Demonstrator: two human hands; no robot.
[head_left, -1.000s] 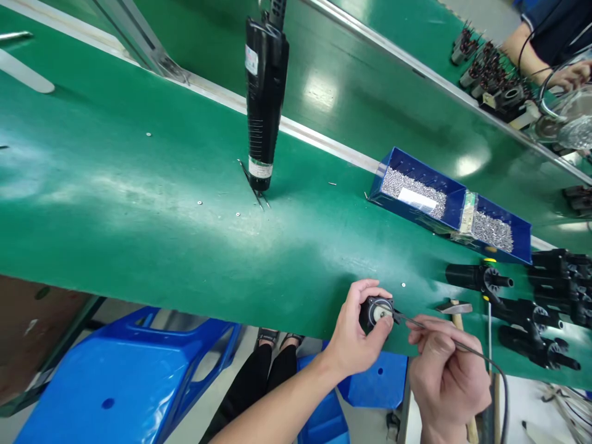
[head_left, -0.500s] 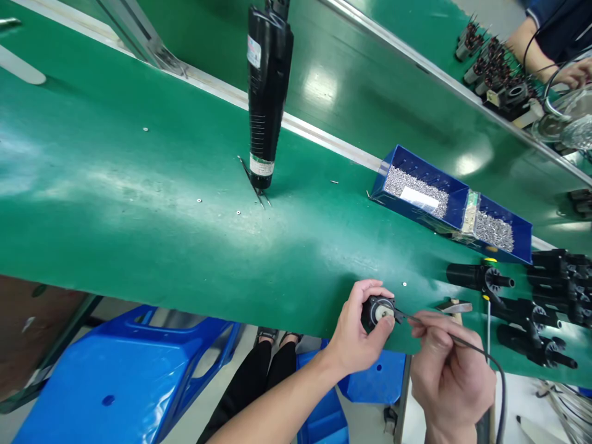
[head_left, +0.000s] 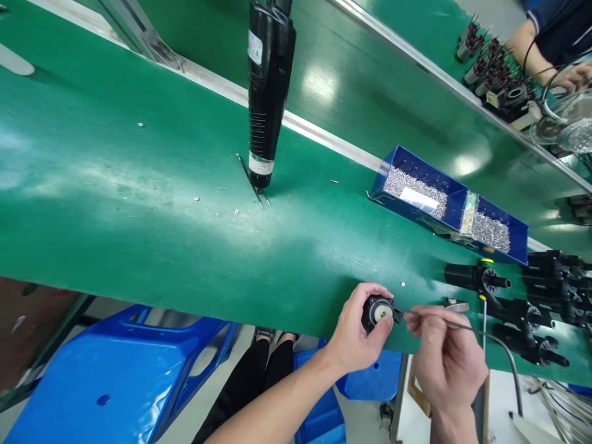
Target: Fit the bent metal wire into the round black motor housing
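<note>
My left hand (head_left: 356, 345) is closed around a small round black housing (head_left: 369, 308) near the table's front edge. Its pale centre disc (head_left: 382, 309) faces up, with my thumb lying at its edge. My right hand (head_left: 451, 357) pinches a dark cord (head_left: 497, 342) just right of the housing. One end of the cord reaches the housing's side; whether it is inside the opening I cannot make out. The rest curves past my right hand and hangs down to the right. A small washer (head_left: 403, 284) lies on the green table behind the housing.
A blue two-part bin (head_left: 416, 216) of tiny metal parts stands behind my hands. Black plastic assemblies (head_left: 467, 277) line the right side. A black power screwdriver (head_left: 266, 105) hangs above tweezers (head_left: 245, 169). A co-worker's arm (head_left: 531, 52) shows at top right. Blue stools (head_left: 115, 370) stand below.
My right hand has shifted slightly up and turned a little. The cord's hanging part has swung to the right, and its lower end now shows. My left hand stays on the housing.
</note>
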